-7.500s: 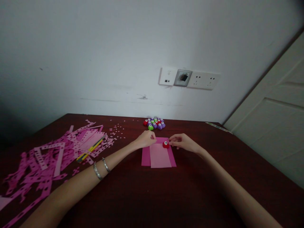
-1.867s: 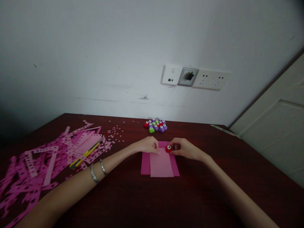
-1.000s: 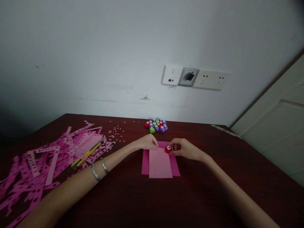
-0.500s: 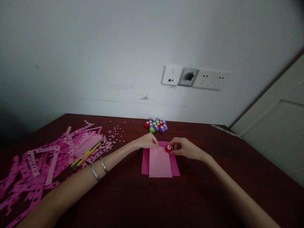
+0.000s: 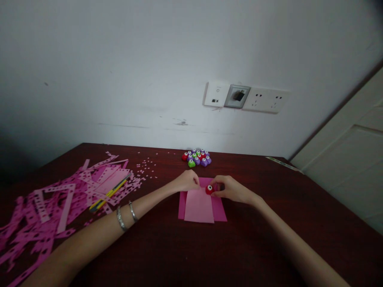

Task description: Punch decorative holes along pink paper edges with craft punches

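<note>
A light pink sheet of paper lies on top of a darker pink sheet, slightly askew. My left hand is closed at the light sheet's upper left corner, its fingertips pinching that far edge. At the upper right corner, my right hand grips a small red paper punch between thumb and fingers. The punch has a white round top with a dark mark and sits at the light sheet's edge. Whether paper is inside its slot cannot be made out.
Several purple, green and red punches stand clustered by the wall. Punched pink paper strips pile up at the left, with a yellow utility knife on them. Tiny paper cutouts are scattered nearby. A patterned strip lies far right.
The light pink sheet has shifted a little left and turned slightly over the darker one. My right hand and the red punch have moved slightly left and closer to me.
</note>
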A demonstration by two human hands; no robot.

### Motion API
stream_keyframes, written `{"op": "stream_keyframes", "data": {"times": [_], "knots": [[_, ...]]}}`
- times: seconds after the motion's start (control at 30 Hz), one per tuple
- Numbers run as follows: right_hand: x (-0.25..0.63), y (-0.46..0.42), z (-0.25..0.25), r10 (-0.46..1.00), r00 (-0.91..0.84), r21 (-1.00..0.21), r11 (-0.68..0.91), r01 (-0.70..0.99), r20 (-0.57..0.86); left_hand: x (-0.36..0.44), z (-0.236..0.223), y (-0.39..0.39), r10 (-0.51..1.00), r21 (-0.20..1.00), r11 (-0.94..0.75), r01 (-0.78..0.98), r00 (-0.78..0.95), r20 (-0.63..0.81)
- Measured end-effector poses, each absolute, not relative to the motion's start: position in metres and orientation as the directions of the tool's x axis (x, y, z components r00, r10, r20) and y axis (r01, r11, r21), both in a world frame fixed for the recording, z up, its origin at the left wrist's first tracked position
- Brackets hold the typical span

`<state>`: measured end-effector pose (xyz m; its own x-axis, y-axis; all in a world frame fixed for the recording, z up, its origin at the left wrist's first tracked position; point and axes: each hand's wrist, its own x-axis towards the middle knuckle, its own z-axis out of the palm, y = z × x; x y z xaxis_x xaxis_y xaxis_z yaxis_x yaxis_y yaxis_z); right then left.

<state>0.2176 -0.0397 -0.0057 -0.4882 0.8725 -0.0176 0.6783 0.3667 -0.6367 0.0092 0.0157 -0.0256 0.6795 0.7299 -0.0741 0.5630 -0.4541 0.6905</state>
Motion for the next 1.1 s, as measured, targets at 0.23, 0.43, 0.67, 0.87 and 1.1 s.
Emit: {"op": "stream_keyframes", "data": {"times": [0.23,0.43,0.67,0.87,1.1], "knots": [[0.219,-0.039,-0.004,0.878,-0.477,-0.641,0.344,0.686,-0.039,0.009,-0.016,0.004,0.716,0.374,-0.682,0.629,0.677,0.168],[0.224,-0.037,-0.006,0.88,-0.472,-0.658,0.329,0.677,-0.046,0.002,-0.005,0.007,0.609,0.382,-0.71,0.591,0.788,-0.087],[0.221,-0.038,-0.007,0.868,-0.495,-0.68,0.344,0.648,-0.033,0.003,-0.018,0.012,0.569,0.439,-0.699,0.565,0.811,-0.137],[0.221,-0.037,-0.008,0.867,-0.498,-0.675,0.35,0.649,-0.029,0.003,-0.016,0.011,0.577,0.427,-0.704,0.568,0.808,-0.124],[0.22,-0.038,-0.006,0.87,-0.49,-0.69,0.32,0.65,-0.058,0.004,-0.012,0.008,0.588,0.422,-0.696,0.581,0.798,-0.129]]}}
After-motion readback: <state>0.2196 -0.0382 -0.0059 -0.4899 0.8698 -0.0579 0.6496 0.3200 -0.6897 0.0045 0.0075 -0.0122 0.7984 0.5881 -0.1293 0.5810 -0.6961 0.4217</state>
